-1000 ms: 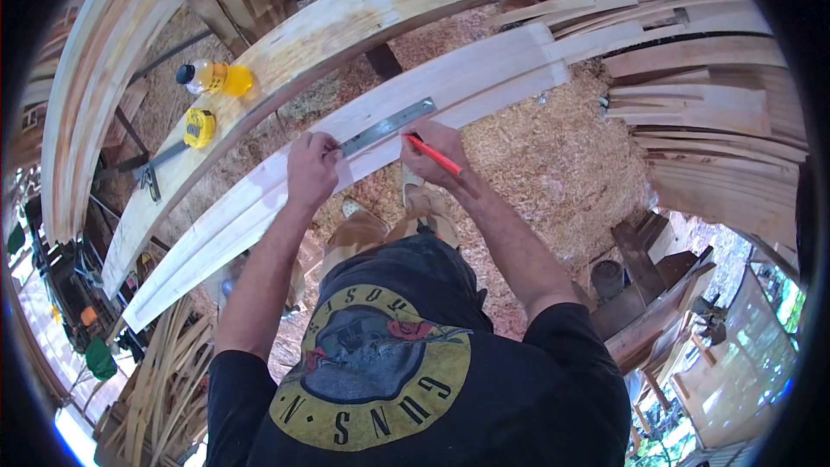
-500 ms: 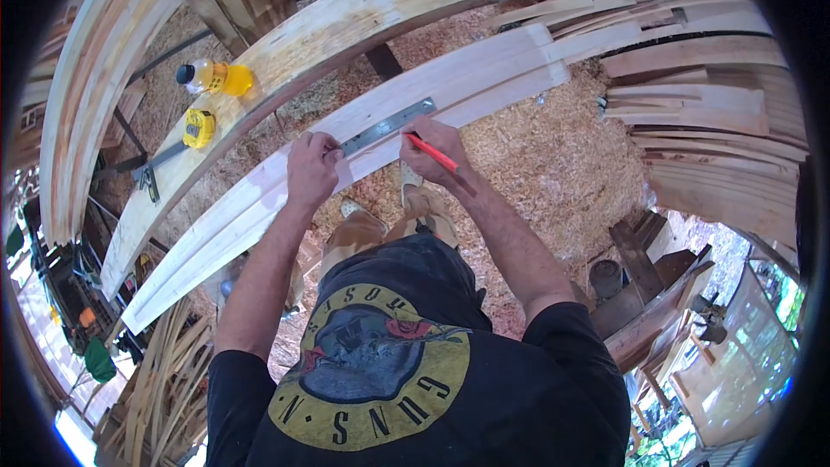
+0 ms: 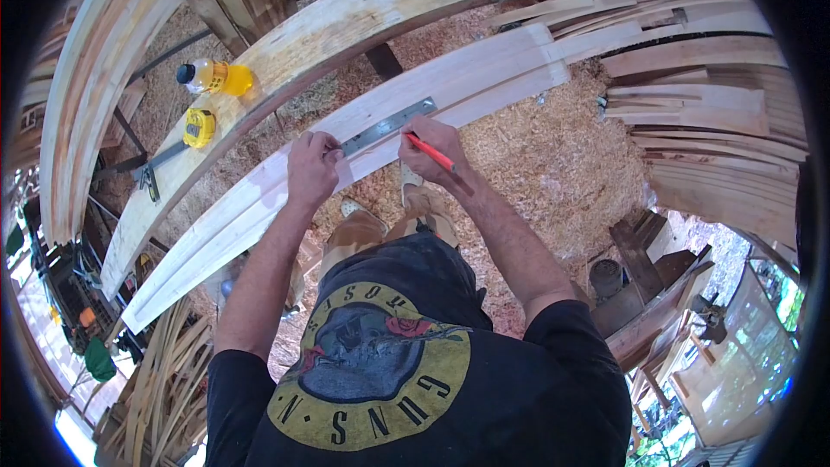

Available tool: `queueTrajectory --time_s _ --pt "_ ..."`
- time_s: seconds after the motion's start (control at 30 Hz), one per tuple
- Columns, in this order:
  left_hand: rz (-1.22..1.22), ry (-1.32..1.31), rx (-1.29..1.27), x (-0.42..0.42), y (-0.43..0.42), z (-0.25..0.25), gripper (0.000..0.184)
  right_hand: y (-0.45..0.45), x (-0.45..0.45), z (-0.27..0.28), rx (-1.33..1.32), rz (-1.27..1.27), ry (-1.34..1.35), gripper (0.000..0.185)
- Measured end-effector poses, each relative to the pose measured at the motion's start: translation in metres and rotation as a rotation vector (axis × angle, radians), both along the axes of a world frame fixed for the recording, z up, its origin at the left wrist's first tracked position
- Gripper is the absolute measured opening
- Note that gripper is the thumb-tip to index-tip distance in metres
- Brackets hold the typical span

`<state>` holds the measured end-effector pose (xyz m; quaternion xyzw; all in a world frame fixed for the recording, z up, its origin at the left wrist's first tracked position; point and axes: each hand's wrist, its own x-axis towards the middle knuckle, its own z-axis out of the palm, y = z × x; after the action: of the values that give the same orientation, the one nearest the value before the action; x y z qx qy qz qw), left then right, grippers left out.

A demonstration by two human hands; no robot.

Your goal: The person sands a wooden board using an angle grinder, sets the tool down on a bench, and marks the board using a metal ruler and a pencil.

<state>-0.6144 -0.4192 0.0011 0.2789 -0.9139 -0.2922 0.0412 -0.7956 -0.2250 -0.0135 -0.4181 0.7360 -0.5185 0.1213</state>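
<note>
A pale wooden board (image 3: 259, 186) with a lengthwise step lies across in front of me. On it rests a metal ruler (image 3: 389, 127), running along the grain. My left hand (image 3: 313, 171) has curled fingers at the ruler's left end and appears to pinch it; the fingertips are partly hidden. Near the ruler's right half, my right hand (image 3: 437, 152) grips a red pencil (image 3: 430, 152), its tip end down by the ruler's lower edge. Whether the tip touches the wood is too small to tell.
Beyond lies a thicker beam (image 3: 346, 13) carrying a bottle of yellow drink (image 3: 216, 78), a yellow tape measure (image 3: 199, 128) and a dark square (image 3: 150, 182). Stacked planks (image 3: 718, 112) stand at the right. Sawdust (image 3: 536, 173) covers the ground; thin offcuts (image 3: 156, 380) lie lower left.
My right hand and the red pencil have shifted very slightly left along the ruler. My left hand, the ruler and the board look unmoved.
</note>
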Motion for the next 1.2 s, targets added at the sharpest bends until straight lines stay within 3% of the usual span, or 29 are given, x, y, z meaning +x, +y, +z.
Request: queueTrajectory --time_s 1.2 --pt "-0.015 0.023 -0.022 0.003 0.0 -0.001 0.015 0.0 0.005 -0.006 0.03 -0.047 0.016 0.013"
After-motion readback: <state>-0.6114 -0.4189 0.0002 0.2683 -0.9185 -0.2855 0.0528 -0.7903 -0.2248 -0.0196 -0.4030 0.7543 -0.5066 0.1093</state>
